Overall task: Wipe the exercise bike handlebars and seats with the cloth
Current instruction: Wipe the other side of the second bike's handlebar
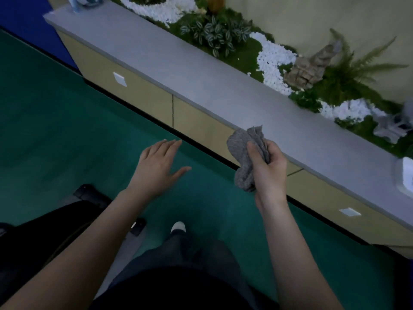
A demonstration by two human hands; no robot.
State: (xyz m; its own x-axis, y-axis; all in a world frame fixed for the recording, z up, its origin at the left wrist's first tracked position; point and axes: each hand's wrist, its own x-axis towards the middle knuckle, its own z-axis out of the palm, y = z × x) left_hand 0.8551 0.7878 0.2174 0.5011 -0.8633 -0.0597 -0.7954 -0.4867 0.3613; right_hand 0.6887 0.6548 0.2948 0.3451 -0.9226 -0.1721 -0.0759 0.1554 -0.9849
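1. A head-worn camera looks down at 2 bare forearms over a green floor point(67, 135). A long grey ledge point(178, 70) runs diagonally from upper left to lower right, with plants and white pebbles point(273, 61) behind it.
2. The right hand point(268, 168) grips a grey cloth point(244, 157), fingers and thumb curled round its bunched middle. The cloth is held in the air just in front of the ledge's edge, not resting on anything.
3. The left hand point(158, 166) is empty, palm down, fingers straight and slightly spread above the floor.
4. The cloth looks soft, light and limp, crumpled into folds; it should squash to any curve and is not fragile. Gripping it by the bunched centre, as here, seems a secure hold.
5. Its long axis runs roughly up and down the picture: 1 ruffled end sticks up past the thumb, the other hangs below the palm.
6. Dark shapes at lower left point(89, 193) may be exercise equipment, but no handlebar or seat is clearly visible.
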